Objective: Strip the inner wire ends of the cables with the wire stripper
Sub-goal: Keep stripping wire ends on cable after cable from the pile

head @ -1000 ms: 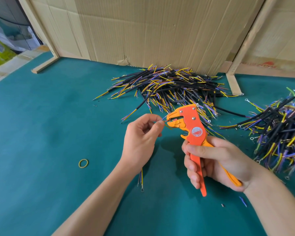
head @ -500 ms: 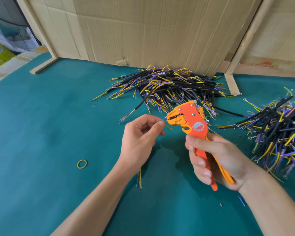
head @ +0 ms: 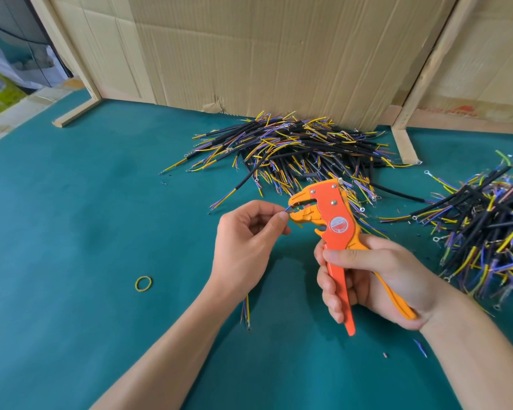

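Observation:
My right hand [head: 370, 279] grips the handles of an orange wire stripper [head: 332, 220], its jaws pointing left. My left hand [head: 246, 241] pinches a short cable; thumb and forefinger hold a blue inner wire [head: 288, 209] right at the stripper's jaw mouth. The cable's far end [head: 245, 313], with yellow and purple wires, hangs out below my left wrist. Most of the cable is hidden inside my left hand.
A pile of black cables [head: 293, 146] with yellow and purple wire ends lies by the cardboard wall [head: 249, 54]. A second cable pile [head: 486, 232] lies at the right. A yellow rubber band [head: 143, 283] sits on the green mat [head: 71, 202]. Small wire scraps [head: 419, 347] lie near my right forearm.
The stripper handles were squeezed together half a second ago and have now spread apart again. The blue wire is back at the jaw mouth. Both hands stay in about the same place.

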